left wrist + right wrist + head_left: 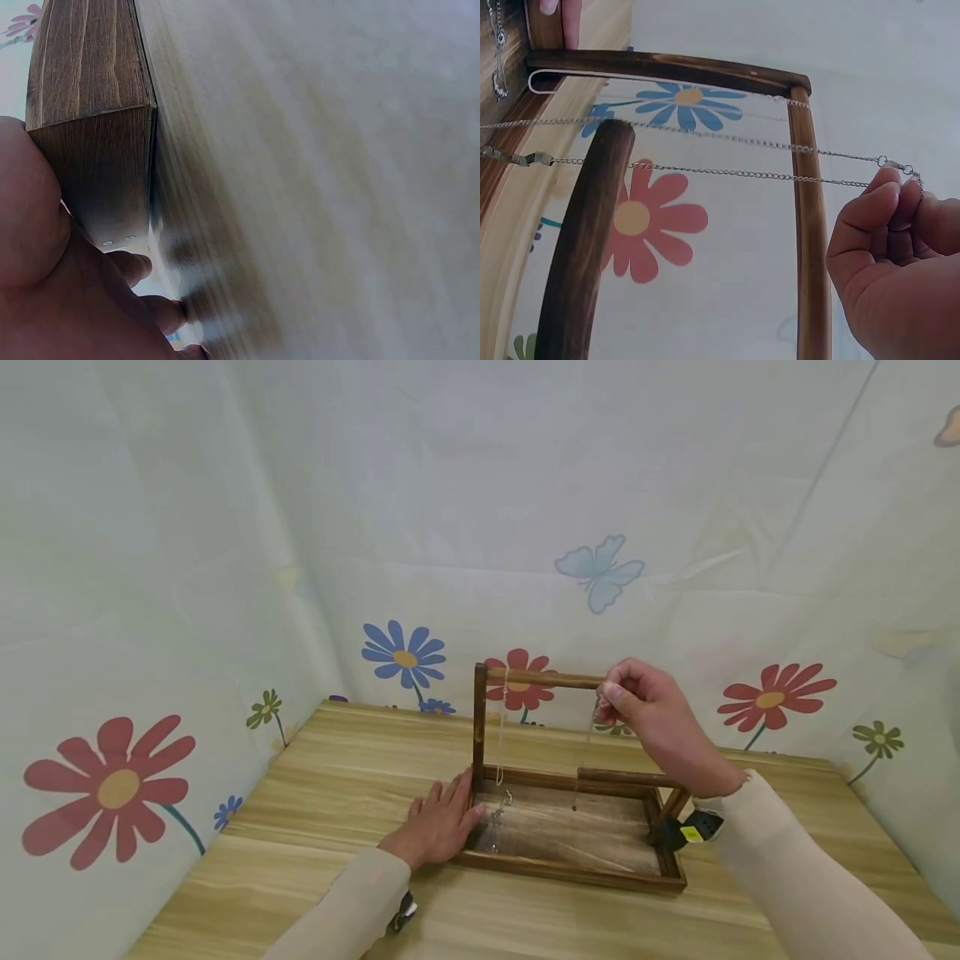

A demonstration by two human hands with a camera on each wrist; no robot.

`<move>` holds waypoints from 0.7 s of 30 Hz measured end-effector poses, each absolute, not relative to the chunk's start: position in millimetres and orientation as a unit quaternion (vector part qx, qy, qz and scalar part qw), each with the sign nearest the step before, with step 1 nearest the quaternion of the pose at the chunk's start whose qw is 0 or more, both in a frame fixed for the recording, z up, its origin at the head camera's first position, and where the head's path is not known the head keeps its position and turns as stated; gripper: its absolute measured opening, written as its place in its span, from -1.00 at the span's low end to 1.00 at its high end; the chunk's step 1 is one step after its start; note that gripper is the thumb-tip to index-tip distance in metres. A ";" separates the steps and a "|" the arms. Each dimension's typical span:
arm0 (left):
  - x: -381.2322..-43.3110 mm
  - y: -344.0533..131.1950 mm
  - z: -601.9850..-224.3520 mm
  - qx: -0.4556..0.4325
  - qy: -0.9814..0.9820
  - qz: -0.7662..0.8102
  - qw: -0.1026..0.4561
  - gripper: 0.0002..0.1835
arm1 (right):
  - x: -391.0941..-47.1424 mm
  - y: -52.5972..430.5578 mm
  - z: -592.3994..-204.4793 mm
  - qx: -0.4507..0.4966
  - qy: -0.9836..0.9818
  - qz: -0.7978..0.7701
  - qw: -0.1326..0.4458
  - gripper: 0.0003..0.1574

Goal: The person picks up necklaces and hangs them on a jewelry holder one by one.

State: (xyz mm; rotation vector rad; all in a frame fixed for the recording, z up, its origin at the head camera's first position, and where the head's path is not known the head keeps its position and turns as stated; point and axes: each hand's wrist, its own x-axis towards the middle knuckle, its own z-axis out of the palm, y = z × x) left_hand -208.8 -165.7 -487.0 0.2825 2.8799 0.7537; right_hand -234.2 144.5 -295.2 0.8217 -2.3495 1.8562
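A dark brown wooden jewelry stand [546, 678] rises from a shallow tray [570, 873] on the table. My right hand [654, 720] pinches the clasp end of a silver chain necklace [727, 174] between thumb and fingertips, close to the upper bar. The necklace hangs in two strands, its lower end over the tray. Another necklace [501, 735] hangs from the left part of the upper bar, its pendant low near the tray floor. My left hand [438, 827] rests against the tray's left end, fingers extended; the wooden corner [94, 165] shows beside it in the left wrist view.
A shorter, lower bar [630, 777] juts from the stand's right side, its free end pointing left. The wood-grain table [360, 760] meets a pale cloth backdrop [465, 527] printed with flowers and a butterfly.
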 end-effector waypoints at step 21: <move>-216.8 -167.1 -500.2 0.083 0.963 0.245 0.077 -0.19 | -246.8 185.0 -291.5 0.254 -0.718 0.647 0.039 -0.79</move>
